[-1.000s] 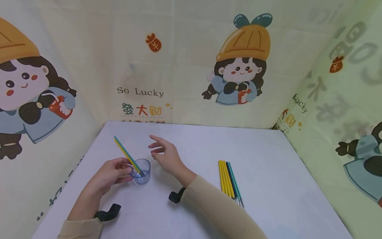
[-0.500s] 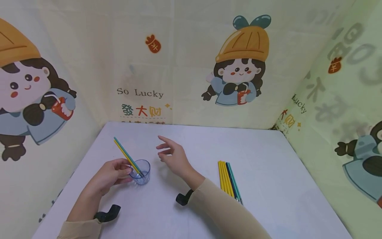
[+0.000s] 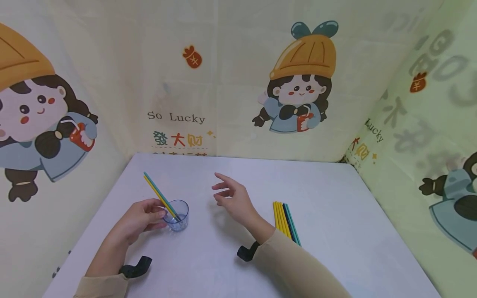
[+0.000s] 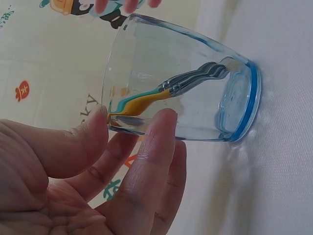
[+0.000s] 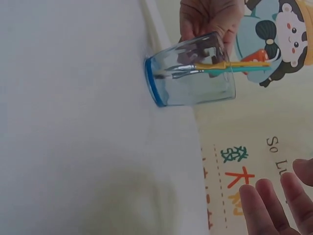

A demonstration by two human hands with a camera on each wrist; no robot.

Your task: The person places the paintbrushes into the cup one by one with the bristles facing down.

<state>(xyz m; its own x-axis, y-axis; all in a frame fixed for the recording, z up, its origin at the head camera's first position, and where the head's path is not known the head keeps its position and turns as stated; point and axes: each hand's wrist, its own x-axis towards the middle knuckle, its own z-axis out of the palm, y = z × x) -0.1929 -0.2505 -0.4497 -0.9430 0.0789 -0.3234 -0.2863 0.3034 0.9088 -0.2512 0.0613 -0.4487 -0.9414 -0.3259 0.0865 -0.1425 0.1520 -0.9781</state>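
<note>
On the left of the table, my left hand point(image 3: 139, 219) holds a clear bluish glass cup point(image 3: 183, 221), thumb at the rim and fingers against its side. Two paintbrushes, one yellow and one teal point(image 3: 160, 193), lean inside the cup. Their metal ferrules point(image 4: 195, 78) and bristles point down to its base. To the right of the cup, my right hand point(image 3: 232, 198) is in the air with loosely spread fingers and holds nothing. Farther right lies a row of several paintbrushes point(image 3: 284, 219) with yellow, dark blue and teal handles; my right sleeve hides their lower ends.
A white cloth point(image 3: 208, 265) covers the table. Pale printed curtains point(image 3: 238, 82) with cartoon figures stand along the back and both sides. Each wrist wears a black camera mount, the left one point(image 3: 136, 267) near the cup's front and the right one point(image 3: 247, 251) near mid-table.
My right hand has moved right, away from the cup and toward the row of paintbrushes. The left hand, the cup and the brushes in it have stayed put.
</note>
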